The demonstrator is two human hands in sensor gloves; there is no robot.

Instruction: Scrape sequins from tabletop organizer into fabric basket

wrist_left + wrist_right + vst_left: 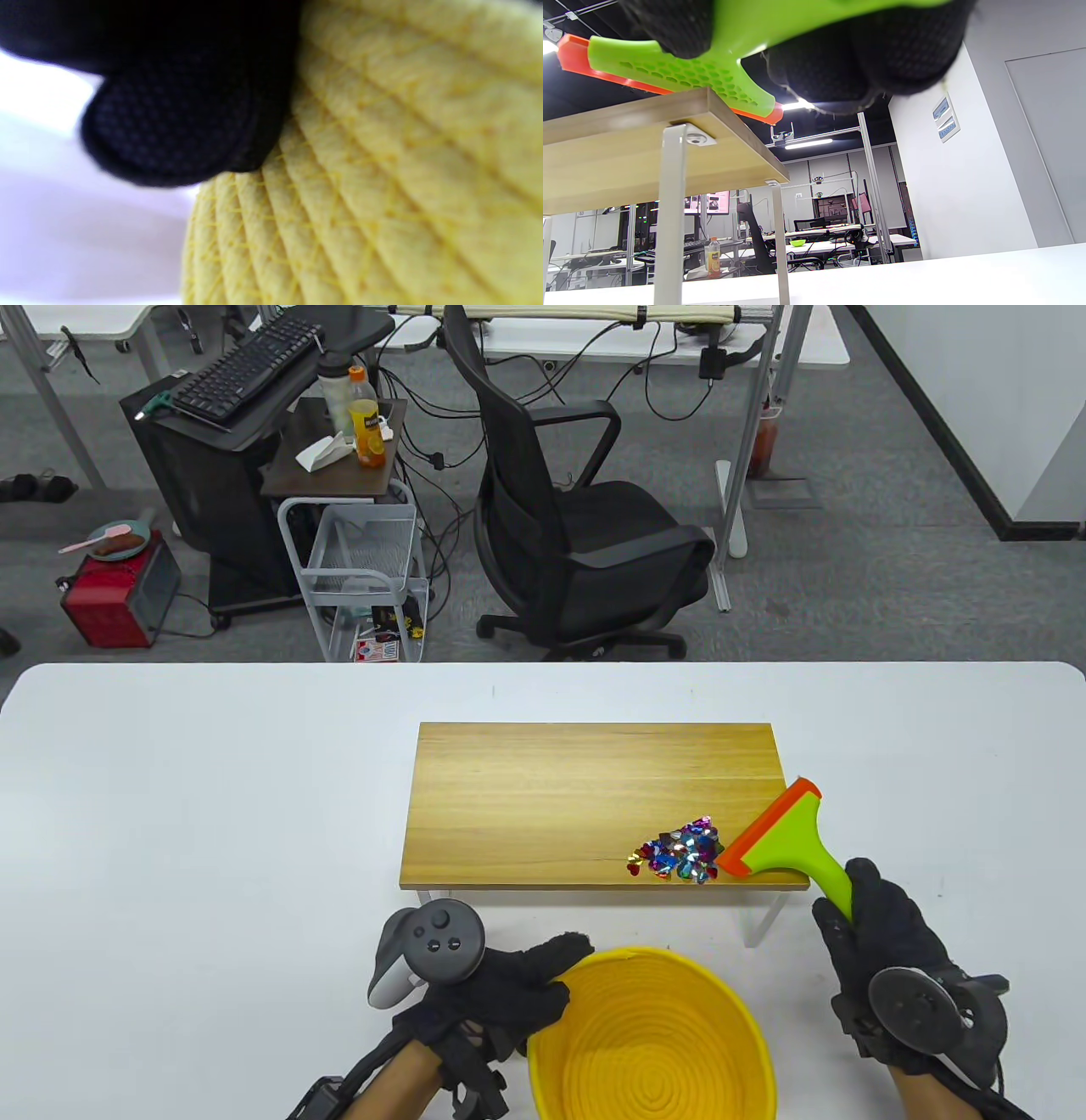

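A pile of coloured sequins (679, 851) lies near the front right corner of the wooden tabletop organizer (560, 789). My right hand (882, 950) grips the green handle of a scraper (785, 836) with an orange blade; the blade rests on the organizer just right of the sequins. The scraper also shows in the right wrist view (687, 72), above the organizer's edge (628, 144). The yellow fabric basket (747, 1027) sits on the table in front of the organizer. My left hand (517, 984) holds its left rim; the left wrist view shows a gloved finger (182, 127) against the basket's woven wall (382, 190).
The white table (187, 814) carries the organizer on white legs (670, 212). Beyond the table's far edge stand a black office chair (577, 517) and a white wire cart (361, 560).
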